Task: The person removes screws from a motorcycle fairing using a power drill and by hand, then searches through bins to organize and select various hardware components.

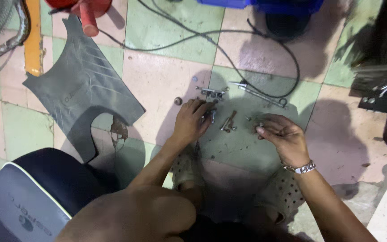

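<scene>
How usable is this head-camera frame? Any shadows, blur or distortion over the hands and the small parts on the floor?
Head view: soft shadows of the arms darken the tiled floor around the bolts; left hand and right hand are fairly sharp, though the small hardware is too fine to identify; the right edge is smeared and dim; wide-angle bending shows at the borders; no strong glare.

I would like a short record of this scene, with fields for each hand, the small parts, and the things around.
Left hand: palm down on the tiled floor, fingertips at a bolt
Right hand: raised a little, a small metal part at its fingertips; whether pinched, unclear
Wrist: metal bracelet
Loose parts: bolts, bracket, washer
Nearby: grey floor mat, black cable, scooter seat
</scene>
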